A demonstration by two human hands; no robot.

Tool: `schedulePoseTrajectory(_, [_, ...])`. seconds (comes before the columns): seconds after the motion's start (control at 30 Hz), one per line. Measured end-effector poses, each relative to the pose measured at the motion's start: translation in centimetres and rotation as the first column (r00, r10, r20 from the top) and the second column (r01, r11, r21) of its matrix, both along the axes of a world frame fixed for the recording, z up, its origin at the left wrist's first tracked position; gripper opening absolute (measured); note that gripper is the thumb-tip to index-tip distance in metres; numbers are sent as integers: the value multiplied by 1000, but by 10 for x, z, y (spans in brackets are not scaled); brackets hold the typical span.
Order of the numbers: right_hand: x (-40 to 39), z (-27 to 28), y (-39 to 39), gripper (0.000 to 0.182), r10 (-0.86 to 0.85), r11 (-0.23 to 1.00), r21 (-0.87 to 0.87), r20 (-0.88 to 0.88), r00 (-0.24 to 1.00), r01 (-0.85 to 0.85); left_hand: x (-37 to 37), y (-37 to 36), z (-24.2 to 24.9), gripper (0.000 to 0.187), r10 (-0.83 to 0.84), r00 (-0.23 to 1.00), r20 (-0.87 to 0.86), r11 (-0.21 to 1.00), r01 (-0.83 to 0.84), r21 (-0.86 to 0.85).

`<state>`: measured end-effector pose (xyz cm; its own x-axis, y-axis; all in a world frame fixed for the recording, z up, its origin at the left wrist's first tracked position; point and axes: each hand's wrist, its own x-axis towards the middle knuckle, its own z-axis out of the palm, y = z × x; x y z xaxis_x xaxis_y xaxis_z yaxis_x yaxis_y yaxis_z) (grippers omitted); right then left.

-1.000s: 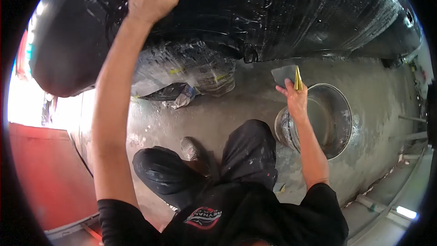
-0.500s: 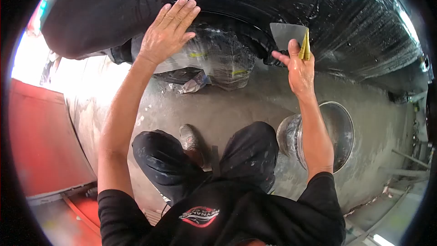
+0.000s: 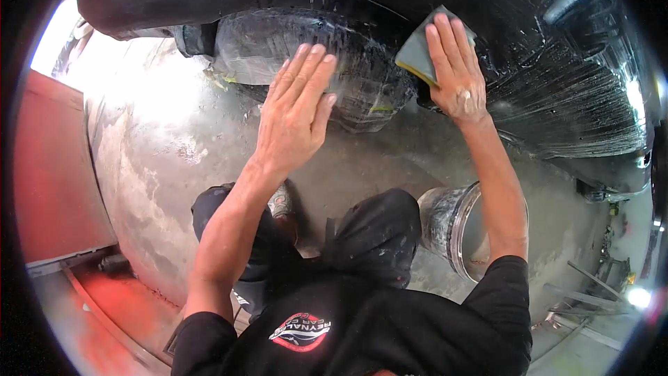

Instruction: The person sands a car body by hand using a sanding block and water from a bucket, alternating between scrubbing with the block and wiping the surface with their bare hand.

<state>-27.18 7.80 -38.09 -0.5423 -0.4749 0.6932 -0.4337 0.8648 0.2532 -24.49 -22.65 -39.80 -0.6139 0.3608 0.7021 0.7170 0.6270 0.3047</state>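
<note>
Flat under the fingers of my right hand (image 3: 459, 73) lies a folded sheet of sandpaper (image 3: 416, 52), grey with a yellow edge showing. The hand keeps it at the wet black car body (image 3: 539, 49), near the curved edge of the wheel arch. My left hand (image 3: 292, 115) is open and holds nothing, its fingers stretched out together and the thumb apart. In this view it overlaps the plastic-wrapped wheel (image 3: 379, 83) below the arch. Whitish streaks and water drops mark the black panel right of my right hand.
A metal-looking bucket (image 3: 437, 219) stands on the wet concrete floor (image 3: 362, 160) beside my right knee, partly behind my forearm. A red panel (image 3: 66, 174) stands at far left. Metal bars (image 3: 588, 296) lie at the right.
My left hand has come off the black body and moved down and right. My right hand has turned and laid its fingers over the sandpaper, which has moved slightly left.
</note>
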Motion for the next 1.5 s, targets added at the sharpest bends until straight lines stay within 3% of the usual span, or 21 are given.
schedulePoseTrajectory(0.07, [0,-22,4,94,-18,1000,-11,32,999,18,3,-8,5,45,37,996,81,998,-42,56])
schedulePoseTrajectory(0.17, [-10,-27,-16,87,-68,998,-3,22,997,68,-1,-20,11,43,73,997,34,994,-76,78])
schedulePoseTrajectory(0.33, [-48,19,-99,77,45,999,2,-19,999,-45,-13,-31,9,41,136,990,41,980,-141,144])
schedulePoseTrajectory(0.37, [-58,17,-108,87,125,989,-66,-78,989,-131,-13,-32,11,41,151,987,51,977,-157,147])
schedulePoseTrajectory(0.5, [-43,7,-92,71,24,1000,-4,33,999,-24,-13,-41,12,41,176,983,57,972,-183,150])
schedulePoseTrajectory(0.6, [-49,-25,-91,74,-26,997,-69,-122,992,18,-14,-48,11,41,199,978,68,964,-208,163])
schedulePoseTrajectory(0.67, [-56,0,-113,70,7,998,-69,-28,1000,-9,-16,-49,10,41,188,978,93,963,-202,178])
schedulePoseTrajectory(0.73, [-72,17,-137,69,77,990,-103,-147,986,-93,-18,-45,12,41,181,979,93,964,-195,178])
schedulePoseTrajectory(0.9, [-54,-6,-124,59,-7,993,-118,-81,997,-2,-18,-42,18,40,180,979,93,963,-195,185])
schedulePoseTrajectory(1.03, [-72,16,-141,59,-40,996,-86,-152,988,27,-22,-41,15,41,180,979,99,959,-197,202])
schedulePoseTrajectory(1.13, [-82,19,-148,60,-21,990,-140,-225,974,-11,-20,-37,17,41,178,978,108,960,-197,199])
schedulePoseTrajectory(1.3, [-67,1,-138,62,-14,986,-165,-124,992,-7,-23,-42,13,41,195,973,120,951,-218,218])
schedulePoseTrajectory(1.4, [-90,45,-152,61,37,987,-147,-235,971,-73,-25,-37,11,41,176,975,136,950,-204,238])
schedulePoseTrajectory(1.43, [-89,49,-157,72,84,969,-209,-214,973,-130,-25,-35,11,41,169,977,130,952,-196,234])
schedulePoseTrajectory(1.5, [-82,42,-148,64,101,970,-200,-188,977,-139,-23,-34,11,41,169,978,121,956,-193,221])
